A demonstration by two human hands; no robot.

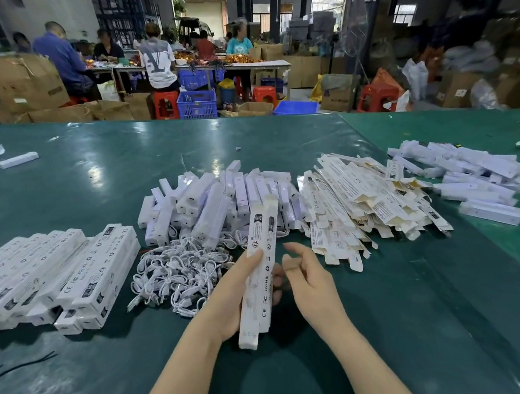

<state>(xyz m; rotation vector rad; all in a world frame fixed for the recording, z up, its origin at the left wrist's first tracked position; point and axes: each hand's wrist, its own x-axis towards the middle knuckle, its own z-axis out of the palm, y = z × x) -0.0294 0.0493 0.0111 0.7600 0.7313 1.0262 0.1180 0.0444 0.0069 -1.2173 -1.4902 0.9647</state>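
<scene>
Long white printed box (pixel 260 272), held up off the surface (pixel 93 180), tilted with its top end leaning away and slightly right. The flap at the far end is open, the near end hangs low toward the person. The left hand (pixel 229 297) grasps it round the lower middle, thumb flat along the front face, fingers wrapped behind. The right hand (pixel 307 280) is just beside the box on its right edge, fingers loosely curled, gripping nothing. Whether its thumb tip touches the box is hard to say from here.

Straight behind the box lies a tangle of white cables (pixel 177 273), touching a heap of plain white bar units (pixel 215 207) further back. To the left sits a neat stack of closed boxes (pixel 55 277) with the same print, laid side by side in layers. To the right is a pile of flat unfolded cartons (pixel 363 206), and past that, well apart, another heap of white units (pixel 471 178).

A single white box (pixel 18 159) lies far off at the left. A black wire (pixel 22 365) lies near the front left edge. In the background, people (pixel 158 58) sit at a long table, with blue crates (pixel 197 103) and red stools (pixel 165 104) around them.
</scene>
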